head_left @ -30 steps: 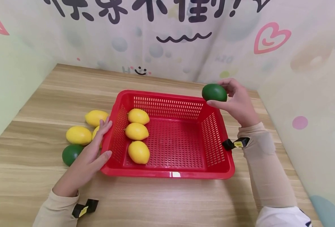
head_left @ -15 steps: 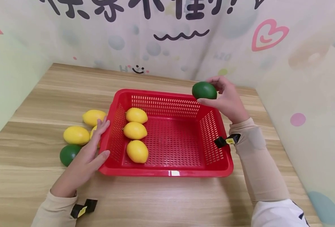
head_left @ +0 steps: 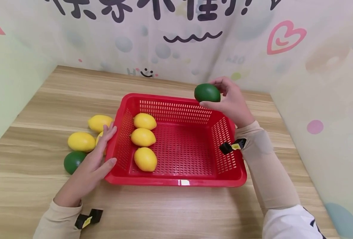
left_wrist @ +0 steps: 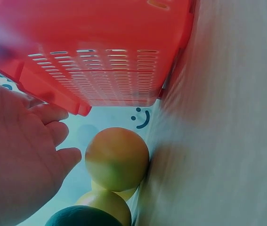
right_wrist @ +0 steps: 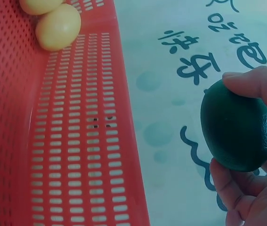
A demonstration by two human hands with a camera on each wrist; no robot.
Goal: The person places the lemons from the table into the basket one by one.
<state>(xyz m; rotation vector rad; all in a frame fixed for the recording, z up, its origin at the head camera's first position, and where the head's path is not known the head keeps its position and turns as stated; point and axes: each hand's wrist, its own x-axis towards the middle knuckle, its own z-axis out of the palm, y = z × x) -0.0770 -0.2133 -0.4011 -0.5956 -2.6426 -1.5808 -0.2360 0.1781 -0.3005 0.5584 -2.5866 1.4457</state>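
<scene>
My right hand (head_left: 234, 104) holds a dark green egg-shaped fruit (head_left: 207, 92) above the far right rim of a red plastic basket (head_left: 182, 182). In the right wrist view the thumb lies on one side of the green fruit (right_wrist: 237, 127) and the fingers on the other. My left hand (head_left: 90, 169) rests against the basket's left rim, thumb and fingers fairly straight. Inside the basket, along its left side, three lemons (head_left: 145, 159) form a row. From the left wrist, the hand (left_wrist: 25, 150) shows beside the basket's slotted outer wall (left_wrist: 100, 70).
Left of the basket, several lemons (head_left: 81, 141) lie on the wooden table (head_left: 30, 186), one partly hidden by my left hand. A second green fruit (head_left: 74, 162) sits with them. A printed cloth wall (head_left: 182, 56) stands behind the table.
My right hand has carried the green fruit left along the basket's far rim, from its right corner. The left hand and the lemons stay where they were.
</scene>
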